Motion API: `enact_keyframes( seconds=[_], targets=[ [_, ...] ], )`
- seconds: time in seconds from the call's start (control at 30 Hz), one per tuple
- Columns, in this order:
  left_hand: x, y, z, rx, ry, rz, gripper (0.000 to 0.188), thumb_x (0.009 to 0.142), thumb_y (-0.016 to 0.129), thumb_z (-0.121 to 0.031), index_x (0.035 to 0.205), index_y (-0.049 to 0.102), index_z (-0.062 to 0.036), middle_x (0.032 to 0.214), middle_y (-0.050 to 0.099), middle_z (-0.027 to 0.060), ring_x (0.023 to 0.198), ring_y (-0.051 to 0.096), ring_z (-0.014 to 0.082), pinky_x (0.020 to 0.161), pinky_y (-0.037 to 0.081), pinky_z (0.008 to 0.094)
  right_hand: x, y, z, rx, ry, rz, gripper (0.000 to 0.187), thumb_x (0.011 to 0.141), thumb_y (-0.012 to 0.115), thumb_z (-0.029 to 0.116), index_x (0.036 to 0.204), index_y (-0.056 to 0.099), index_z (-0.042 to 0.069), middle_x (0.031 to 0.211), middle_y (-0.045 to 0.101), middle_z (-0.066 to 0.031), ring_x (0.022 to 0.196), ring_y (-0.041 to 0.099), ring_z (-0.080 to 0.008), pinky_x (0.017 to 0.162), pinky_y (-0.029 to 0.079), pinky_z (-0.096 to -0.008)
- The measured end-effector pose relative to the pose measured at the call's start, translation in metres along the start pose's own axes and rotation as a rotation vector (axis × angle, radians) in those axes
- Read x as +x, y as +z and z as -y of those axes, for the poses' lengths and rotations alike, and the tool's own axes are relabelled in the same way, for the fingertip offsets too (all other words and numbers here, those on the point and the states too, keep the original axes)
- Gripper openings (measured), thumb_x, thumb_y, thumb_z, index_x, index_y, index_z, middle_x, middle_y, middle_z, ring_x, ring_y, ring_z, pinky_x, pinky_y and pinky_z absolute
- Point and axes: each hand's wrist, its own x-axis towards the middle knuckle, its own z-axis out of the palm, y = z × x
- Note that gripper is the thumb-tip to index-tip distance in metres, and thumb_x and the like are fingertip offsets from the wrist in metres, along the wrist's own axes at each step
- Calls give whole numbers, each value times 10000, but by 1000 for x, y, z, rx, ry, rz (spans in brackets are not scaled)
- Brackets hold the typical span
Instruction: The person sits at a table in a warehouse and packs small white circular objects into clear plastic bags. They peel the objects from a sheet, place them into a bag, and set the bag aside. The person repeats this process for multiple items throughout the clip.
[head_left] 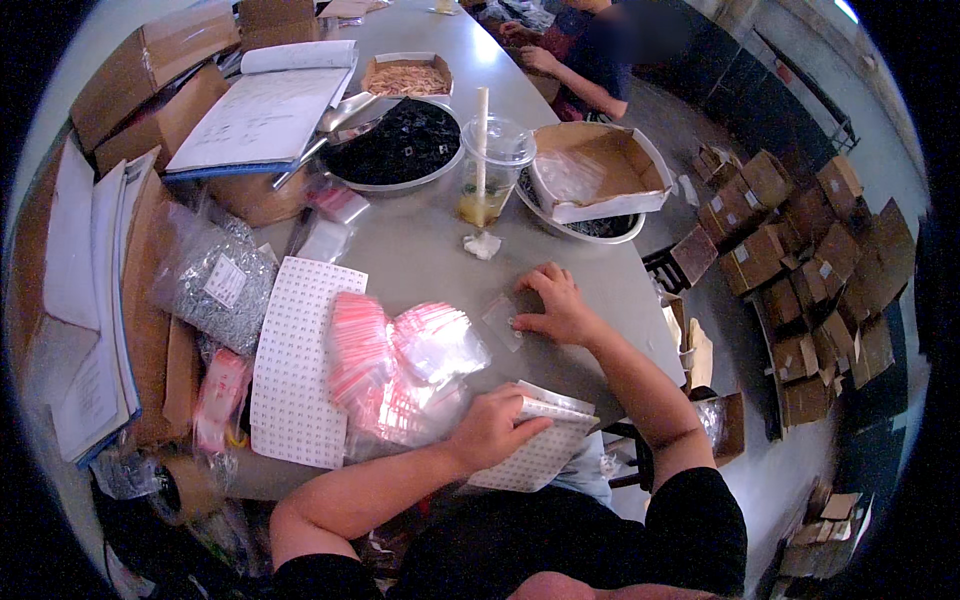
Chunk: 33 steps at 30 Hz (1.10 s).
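Note:
My left hand grips folded white sheets of small printed labels at the table's near edge, thumb on top. Farther off and to the right, my right hand has its fingers curved and apart. Its thumb tip rests on a small clear plastic bag lying flat, beside a tiny white spot. Left of both hands lies a fanned pile of clear zip bags with red-striped tops. Another label sheet lies flat past that pile.
Beyond my hands stand a plastic drink cup with a straw, a bowl of small black parts and an open cardboard tray. A bag of metal parts is at left. A co-worker sits far right; cardboard boxes are stacked beyond.

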Motion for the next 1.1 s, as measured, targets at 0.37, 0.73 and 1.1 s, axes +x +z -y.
enact_keyframes(
  seconds=[0.37, 0.73, 1.1],
  targets=[
    [-1, -2, -4, -5, 30, 27, 214, 837, 671, -167, 935, 647, 22, 960, 632, 180, 896, 618, 335, 786, 494, 398, 18, -17, -7, -93, -275, -195, 140, 799, 668, 156, 840, 583, 53, 1042, 537, -140, 1044, 472, -323, 944, 351, -438],
    [0, -4, -6, -44, 6, 102, 235, 843, 663, -207, 938, 665, 9, 933, 625, 167, 914, 602, 330, 799, 487, 396, 95, -91, -15, -531, -49, -897, 176, 773, 643, 98, 942, 610, 58, 1021, 575, -148, 1045, 490, -355, 879, 386, -495],
    [-2, 4, 6, -98, 171, 270, 213, 843, 678, -241, 978, 699, -78, 964, 661, 130, 903, 628, 312, 805, 502, 406, 20, 54, 91, -241, -924, 208, 695, 893, 488, 537, 1455, 327, 161, 1496, 326, -132, 1381, 279, -367, 1093, 216, -586]
  ],
)
